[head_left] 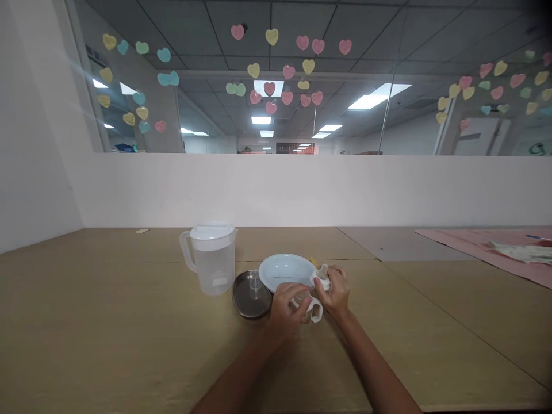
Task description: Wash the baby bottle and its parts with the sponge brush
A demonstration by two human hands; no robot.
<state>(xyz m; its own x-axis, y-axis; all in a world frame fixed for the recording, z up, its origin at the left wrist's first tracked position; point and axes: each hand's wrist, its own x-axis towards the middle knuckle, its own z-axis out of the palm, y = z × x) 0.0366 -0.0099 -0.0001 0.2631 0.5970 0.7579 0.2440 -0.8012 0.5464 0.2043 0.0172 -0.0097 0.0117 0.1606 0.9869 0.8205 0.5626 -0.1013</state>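
My left hand (288,303) is wrapped round the top of a clear baby bottle (309,316) with a white side handle. In my right hand (337,290) is a white bottle nipple with its collar (321,278), pinched between thumb and fingers, apart from the bottle and a little above it. A pale blue-white bowl (269,265) sits just behind both hands. Left of my left hand lies a dark metal tray (245,307), with a small clear cap (255,280) on it.
A clear lidded pitcher (214,267) with a side handle stands left of the tray. Something small and yellow (313,261) shows behind the bowl. Far right, a pink cloth (466,244) lies under several items. A low wall with a window above it edges the table's back.
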